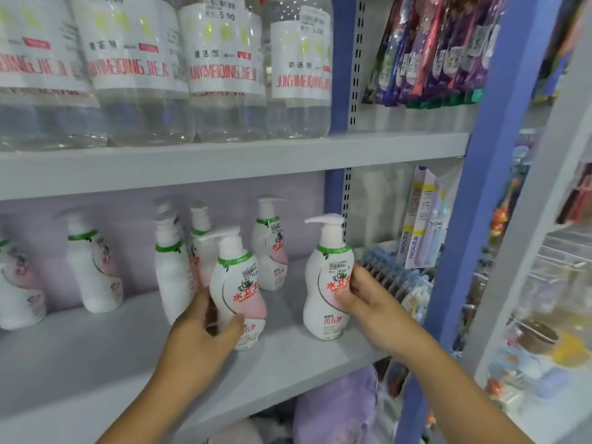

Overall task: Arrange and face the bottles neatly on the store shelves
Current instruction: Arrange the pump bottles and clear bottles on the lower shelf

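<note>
Several white pump bottles with pink labels and green neck bands stand on the grey middle shelf (96, 363). My left hand (201, 331) grips one pump bottle (238, 283) near the shelf's front, its label facing me and the bottle leaning slightly left. My right hand (362, 293) grips a second pump bottle (326, 277) at the shelf's right end, upright, label forward. Other pump bottles (93, 270) stand further back and to the left, turned at mixed angles.
Large clear bottles (221, 68) with white labels line the upper shelf. A blue upright post (480, 187) borders the right side. Hanging toothbrush packs (429, 49) and small goods fill the bay beyond it. Purple soft items (333, 408) lie on the shelf below.
</note>
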`<state>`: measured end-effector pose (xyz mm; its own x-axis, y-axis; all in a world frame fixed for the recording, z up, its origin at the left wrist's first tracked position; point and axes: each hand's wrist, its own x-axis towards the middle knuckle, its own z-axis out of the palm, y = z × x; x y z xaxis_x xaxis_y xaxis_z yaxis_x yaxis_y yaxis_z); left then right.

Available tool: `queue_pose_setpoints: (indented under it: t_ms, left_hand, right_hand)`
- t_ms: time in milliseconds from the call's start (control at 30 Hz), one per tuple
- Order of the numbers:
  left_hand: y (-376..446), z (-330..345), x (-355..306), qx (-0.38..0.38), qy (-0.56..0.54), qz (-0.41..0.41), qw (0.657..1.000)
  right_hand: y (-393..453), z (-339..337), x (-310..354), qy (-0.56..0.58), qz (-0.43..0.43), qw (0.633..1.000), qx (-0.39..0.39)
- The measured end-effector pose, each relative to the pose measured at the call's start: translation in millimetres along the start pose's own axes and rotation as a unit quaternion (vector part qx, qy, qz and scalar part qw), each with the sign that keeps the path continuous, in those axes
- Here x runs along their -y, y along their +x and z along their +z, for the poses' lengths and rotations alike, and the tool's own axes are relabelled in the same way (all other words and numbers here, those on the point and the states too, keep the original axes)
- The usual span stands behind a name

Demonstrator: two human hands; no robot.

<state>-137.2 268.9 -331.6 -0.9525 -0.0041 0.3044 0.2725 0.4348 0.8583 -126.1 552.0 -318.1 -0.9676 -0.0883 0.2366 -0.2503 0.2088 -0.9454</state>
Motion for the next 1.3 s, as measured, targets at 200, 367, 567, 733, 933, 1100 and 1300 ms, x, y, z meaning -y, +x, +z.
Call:
queue_pose_setpoints:
  t_ms: [200, 367, 567, 733, 933, 1100, 1300]
  left_hand:
    - [39.7, 34.4, -10.7, 0.069, -0.014, -0.013, 0.997]
    - [62.9, 53.0, -16.9, 0.089, -0.016, -0.024, 0.996]
    - [80.8, 98.4, -44.7, 0.142, -0.029, 0.012, 0.989]
    - [95.9, 119.2, -51.6, 0.177, -0.082, 0.013, 0.981]
    - [86.7, 135.9, -43.5, 0.193, -0.187, 0.008, 0.963]
    - [87.7, 144.1, -46.0, 0.205, -0.207, 0.022, 0.956]
    - [81.5, 142.4, -52.4, 0.219, -0.198, 0.023, 0.955]
  right_hand:
    - [-1.1, 30.5, -5.4, -0.07, 0.01, 0.991, -0.117]
    - [5.8, 24.9, -17.4, -0.114, -0.011, 0.978, -0.174]
    - [5.9, -23.3, -29.0, -0.113, 0.002, 0.966, -0.231]
    - [6.1, -28.7, -34.6, -0.112, 0.01, 0.96, -0.255]
    - [0.7, -19.2, -36.9, -0.154, -0.028, 0.962, -0.223]
    - [1.2, -15.0, -36.3, -0.19, -0.035, 0.953, -0.234]
    - [3.6, -14.6, -41.8, -0.205, -0.045, 0.947, -0.244]
